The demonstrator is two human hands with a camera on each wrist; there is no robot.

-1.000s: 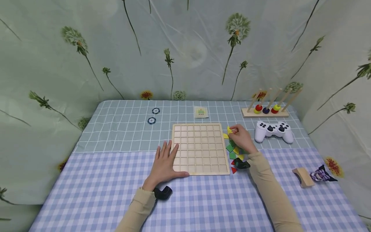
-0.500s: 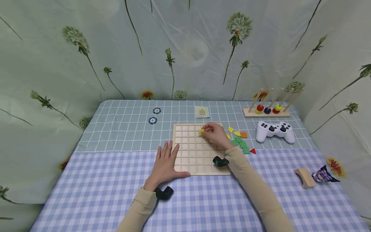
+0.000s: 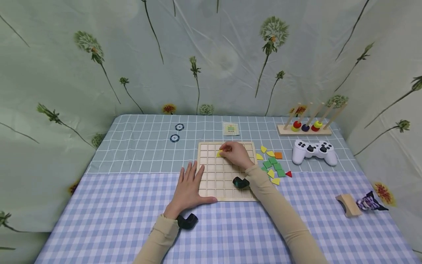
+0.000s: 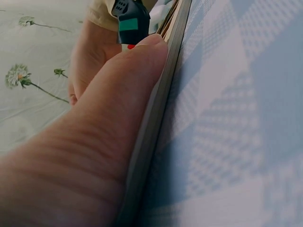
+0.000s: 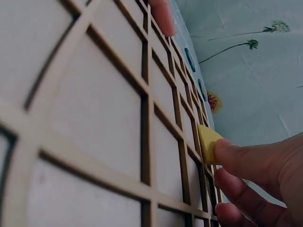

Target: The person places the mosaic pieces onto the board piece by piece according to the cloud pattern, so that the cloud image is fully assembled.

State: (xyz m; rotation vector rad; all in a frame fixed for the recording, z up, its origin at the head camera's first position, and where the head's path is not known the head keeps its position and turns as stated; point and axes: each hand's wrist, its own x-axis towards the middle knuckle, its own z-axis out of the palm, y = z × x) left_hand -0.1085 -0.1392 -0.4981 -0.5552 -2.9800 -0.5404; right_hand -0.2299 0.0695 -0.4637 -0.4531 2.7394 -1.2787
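A square wooden grid board point(image 3: 215, 176) lies in the middle of the table. Over its upper part my right hand point(image 3: 235, 154) pinches a yellow tile point(image 5: 208, 142) between thumb and fingers, right at one of the cells. My left hand point(image 3: 188, 187) rests at the board's lower left corner, fingers spread along the left side and thumb along the front edge. In the left wrist view the thumb point(image 4: 137, 66) lies against the board's rim. Loose green tiles point(image 3: 277, 166), yellow tiles point(image 3: 270, 153), an orange tile point(image 3: 278, 155) and a red triangle point(image 3: 288, 174) lie right of the board.
Behind the board lies a pattern card point(image 3: 231, 128), with two round chips point(image 3: 174, 138) to its left. At right are a white game controller point(image 3: 314, 151), a peg stand with beads point(image 3: 304, 130), a wooden arch block point(image 3: 348, 205) and a purple packet point(image 3: 370, 202).
My right hand has gone from the loose tiles leftward over the board, carrying a yellow tile, then a little farther left. My left hand has stayed at the board's corner.
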